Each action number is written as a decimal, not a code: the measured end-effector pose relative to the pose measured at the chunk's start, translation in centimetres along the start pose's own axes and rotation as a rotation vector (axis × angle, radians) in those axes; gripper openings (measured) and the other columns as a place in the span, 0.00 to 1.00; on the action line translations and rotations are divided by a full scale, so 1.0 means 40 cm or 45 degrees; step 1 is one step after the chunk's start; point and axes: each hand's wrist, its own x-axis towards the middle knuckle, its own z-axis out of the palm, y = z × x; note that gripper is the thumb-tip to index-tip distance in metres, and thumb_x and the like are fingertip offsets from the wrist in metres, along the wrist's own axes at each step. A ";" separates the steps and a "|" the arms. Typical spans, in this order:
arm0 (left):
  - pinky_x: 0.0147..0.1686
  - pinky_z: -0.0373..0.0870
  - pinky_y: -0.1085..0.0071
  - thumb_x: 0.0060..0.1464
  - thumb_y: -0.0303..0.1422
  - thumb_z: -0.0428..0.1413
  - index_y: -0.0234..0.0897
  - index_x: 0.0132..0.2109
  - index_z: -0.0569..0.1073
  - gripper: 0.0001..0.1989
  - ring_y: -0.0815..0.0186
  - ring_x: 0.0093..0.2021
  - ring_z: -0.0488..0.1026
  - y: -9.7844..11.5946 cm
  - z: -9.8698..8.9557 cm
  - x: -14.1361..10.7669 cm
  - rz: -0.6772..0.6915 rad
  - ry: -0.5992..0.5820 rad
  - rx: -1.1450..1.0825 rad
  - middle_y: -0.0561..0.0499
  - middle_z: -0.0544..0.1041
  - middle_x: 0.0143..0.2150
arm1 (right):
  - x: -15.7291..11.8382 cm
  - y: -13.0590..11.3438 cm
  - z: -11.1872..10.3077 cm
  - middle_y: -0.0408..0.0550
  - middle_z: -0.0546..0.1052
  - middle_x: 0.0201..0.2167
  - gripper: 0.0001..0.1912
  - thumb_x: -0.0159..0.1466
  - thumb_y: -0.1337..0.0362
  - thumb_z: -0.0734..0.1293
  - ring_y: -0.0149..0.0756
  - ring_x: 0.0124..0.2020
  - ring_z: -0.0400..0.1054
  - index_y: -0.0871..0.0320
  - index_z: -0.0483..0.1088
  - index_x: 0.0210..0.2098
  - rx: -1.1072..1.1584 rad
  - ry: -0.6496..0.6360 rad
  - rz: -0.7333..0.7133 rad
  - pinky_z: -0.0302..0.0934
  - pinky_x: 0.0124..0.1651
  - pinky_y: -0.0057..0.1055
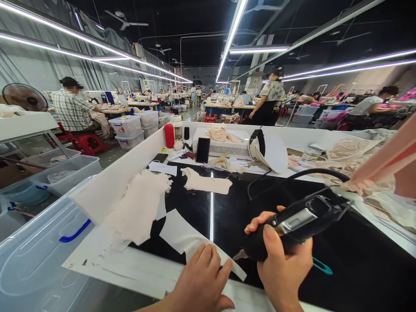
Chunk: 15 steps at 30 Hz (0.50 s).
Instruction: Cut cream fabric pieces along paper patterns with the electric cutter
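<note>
White cloth (178, 232) is lying on blk tabletop (364, 260), just beside tool tip (239, 255), as we're pressing it w/ open LH (203, 275) & clenching blk tool (256, 247) in RH (284, 271), ideally keeping cloth taut, LH fingers clear of tip.

This is looking like a sewing workshop, with people (74, 104) sitting at sewing machines (105, 96) in rows, strip lights (232, 37) glowing overhead, tubs (128, 128) standing along the aisle, and cut cloth (143, 203) (pale pieces, mostly) lying on a black worktop (351, 255).
</note>
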 end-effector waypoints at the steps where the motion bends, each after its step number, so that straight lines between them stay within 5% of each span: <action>1: 0.54 0.72 0.59 0.42 0.70 0.63 0.38 0.57 0.73 0.47 0.52 0.49 0.79 0.000 0.000 0.001 -0.003 0.008 -0.001 0.40 0.82 0.49 | 0.003 0.005 0.006 0.41 0.78 0.34 0.21 0.63 0.61 0.78 0.33 0.28 0.73 0.51 0.70 0.51 0.008 -0.014 0.001 0.73 0.33 0.33; 15: 0.56 0.70 0.57 0.48 0.69 0.61 0.37 0.59 0.71 0.45 0.50 0.51 0.76 0.008 0.024 -0.014 0.008 -0.040 -0.048 0.38 0.80 0.50 | 0.002 0.024 0.033 0.40 0.77 0.34 0.20 0.64 0.61 0.76 0.34 0.27 0.72 0.52 0.68 0.52 0.008 -0.058 0.046 0.71 0.33 0.35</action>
